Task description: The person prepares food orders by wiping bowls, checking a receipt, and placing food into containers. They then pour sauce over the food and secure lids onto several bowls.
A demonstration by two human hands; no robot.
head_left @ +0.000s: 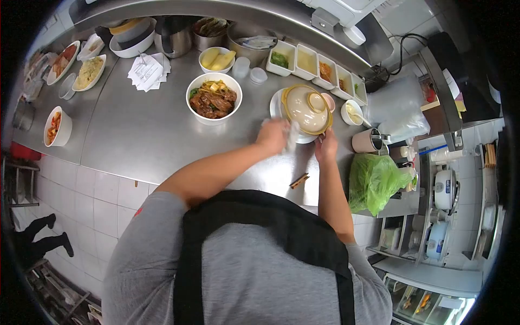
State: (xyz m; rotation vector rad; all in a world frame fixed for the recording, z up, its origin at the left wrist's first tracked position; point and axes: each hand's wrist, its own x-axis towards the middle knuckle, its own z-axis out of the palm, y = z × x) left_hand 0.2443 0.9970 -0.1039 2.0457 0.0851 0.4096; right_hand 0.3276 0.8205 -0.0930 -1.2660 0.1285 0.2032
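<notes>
A lidded clay pot with a cream lid and tan rim rests on a white plate. My left hand is closed on a whitish cloth at the pot's near left side. My right hand touches the near right edge of the pot, its fingers partly hidden beneath the rim. To the left stands a white bowl of sliced brown meat with yellow pieces and greens. A small brown clip-like item lies on the steel counter between my forearms.
White food containers line the back right. A small cup with a spoon, a pinkish container and a green plastic bag stand at right. Paper slips and several dishes sit left. Another person's legs show at lower left.
</notes>
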